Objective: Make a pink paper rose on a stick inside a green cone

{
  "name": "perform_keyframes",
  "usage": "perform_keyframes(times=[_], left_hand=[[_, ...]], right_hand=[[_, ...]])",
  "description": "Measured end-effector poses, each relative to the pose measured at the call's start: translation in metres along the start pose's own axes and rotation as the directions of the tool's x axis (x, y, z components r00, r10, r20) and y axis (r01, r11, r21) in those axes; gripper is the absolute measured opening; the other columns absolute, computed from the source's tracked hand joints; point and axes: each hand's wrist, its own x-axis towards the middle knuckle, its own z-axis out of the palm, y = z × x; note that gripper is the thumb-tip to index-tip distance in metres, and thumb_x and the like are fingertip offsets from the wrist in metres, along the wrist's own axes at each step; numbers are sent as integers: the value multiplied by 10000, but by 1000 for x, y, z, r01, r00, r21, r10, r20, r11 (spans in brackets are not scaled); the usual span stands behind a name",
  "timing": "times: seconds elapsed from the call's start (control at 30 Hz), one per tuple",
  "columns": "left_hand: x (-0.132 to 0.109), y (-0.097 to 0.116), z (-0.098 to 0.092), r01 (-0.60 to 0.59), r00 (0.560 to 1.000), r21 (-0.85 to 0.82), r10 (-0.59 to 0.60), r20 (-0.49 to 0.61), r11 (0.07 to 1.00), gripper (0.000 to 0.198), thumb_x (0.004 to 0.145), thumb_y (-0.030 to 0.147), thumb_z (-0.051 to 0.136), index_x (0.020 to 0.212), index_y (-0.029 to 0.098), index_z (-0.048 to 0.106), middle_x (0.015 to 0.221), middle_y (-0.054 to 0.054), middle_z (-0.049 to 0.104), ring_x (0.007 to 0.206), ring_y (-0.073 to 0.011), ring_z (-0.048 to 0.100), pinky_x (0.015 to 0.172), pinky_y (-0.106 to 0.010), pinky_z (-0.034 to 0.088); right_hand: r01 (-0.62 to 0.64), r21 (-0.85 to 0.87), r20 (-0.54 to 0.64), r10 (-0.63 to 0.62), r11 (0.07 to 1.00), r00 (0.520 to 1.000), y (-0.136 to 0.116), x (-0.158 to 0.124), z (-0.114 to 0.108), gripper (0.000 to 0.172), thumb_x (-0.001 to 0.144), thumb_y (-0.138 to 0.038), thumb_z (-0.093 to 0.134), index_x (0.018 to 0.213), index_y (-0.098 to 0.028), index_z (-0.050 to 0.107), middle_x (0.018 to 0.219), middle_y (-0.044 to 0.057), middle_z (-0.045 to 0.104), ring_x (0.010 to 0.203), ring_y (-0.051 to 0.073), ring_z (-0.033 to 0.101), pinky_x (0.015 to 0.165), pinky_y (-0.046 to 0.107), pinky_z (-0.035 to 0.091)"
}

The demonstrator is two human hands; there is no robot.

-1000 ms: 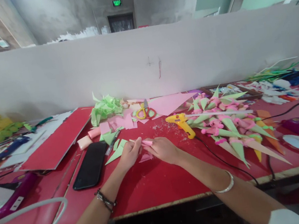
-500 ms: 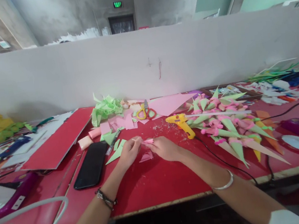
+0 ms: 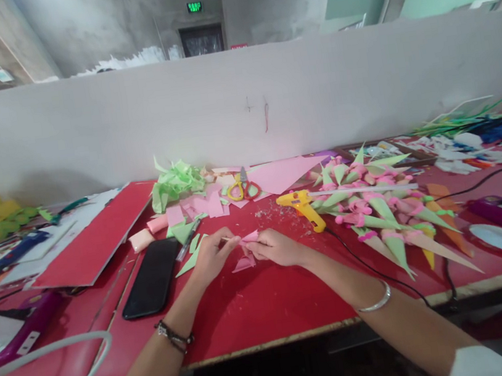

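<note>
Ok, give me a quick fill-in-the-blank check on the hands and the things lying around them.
1. The paper scrap pinched between the left hand and the right hand is ____.
2. The phone lying left of the left hand is ____.
3. The glue gun beyond the right hand is ____.
Missing words: pink; black; yellow.

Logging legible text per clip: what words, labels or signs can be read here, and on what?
Green sign above the far doorway: glowing letters, too blurred to read.
Left purple device and right purple device: label print too small to read.
Pink paper piece pinched by left hand and right hand: no print.
</note>
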Motion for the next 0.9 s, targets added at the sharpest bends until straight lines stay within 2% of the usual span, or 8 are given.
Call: perform_keyframes(times=[0.1,0.23,0.37,0.47,0.57,0.67,0.77,0.9], left_hand=[[0,2,0,36,999,-58,-35,9,998,291,759,367,459,570,145,453,478,54,407,459,-66,357,457,-185,263],[1,4,2,149,988,-142,-142,58,979,303,754,382,443,554,155,421,419,73,342,400,-55,305,409,-177,224],[2,2,6,239,971,-184,-229,74,953,313,756,410,425,564,162,430,366,78,356,359,-57,312,395,-178,237],[2,1,8,303,953,-218,-288,98,928,332,768,425,398,559,169,422,347,81,348,337,-61,310,392,-183,256],[1,1,8,277,961,-123,-272,52,953,351,783,417,384,537,169,414,353,74,364,346,-67,341,407,-186,272],[-1,1,5,133,991,33,-133,-9,991,315,788,384,406,584,156,476,450,47,470,434,-80,432,465,-186,309],[-1,-2,1,-10,998,138,1,61,990,218,770,348,465,713,149,536,620,13,585,566,-100,515,540,-189,345],[-1,-8,-4,-140,982,269,99,161,953,249,790,346,450,677,145,544,618,1,574,569,-102,500,539,-197,318]], right_hand=[[8,-313,-97,-41,950,994,1,0,4,310,867,-277,339,732,-126,573,631,24,588,570,90,517,540,188,323],[-38,-693,-108,-52,720,993,7,0,6,257,863,-269,361,994,-152,548,737,54,653,600,129,571,532,212,319],[52,-880,-25,-155,472,988,9,0,6,317,881,-171,276,1142,-135,451,813,75,648,646,148,585,572,247,354],[96,-911,27,-172,402,985,6,1,8,320,876,-133,248,1123,-116,451,833,89,631,682,152,586,625,267,373],[-35,-862,-81,-70,506,994,4,1,10,284,887,-204,265,1060,-159,485,776,61,639,636,146,585,573,244,358],[-133,-662,-165,30,737,986,3,1,9,295,895,-280,266,904,-158,535,686,34,625,607,124,567,540,210,337],[-61,-367,-85,31,928,996,1,0,5,336,895,-260,272,719,-136,529,644,18,591,590,88,530,551,182,343],[4,-165,-8,-6,986,1000,-1,-1,2,347,891,-245,284,659,-132,516,622,5,570,575,70,513,571,169,352]])
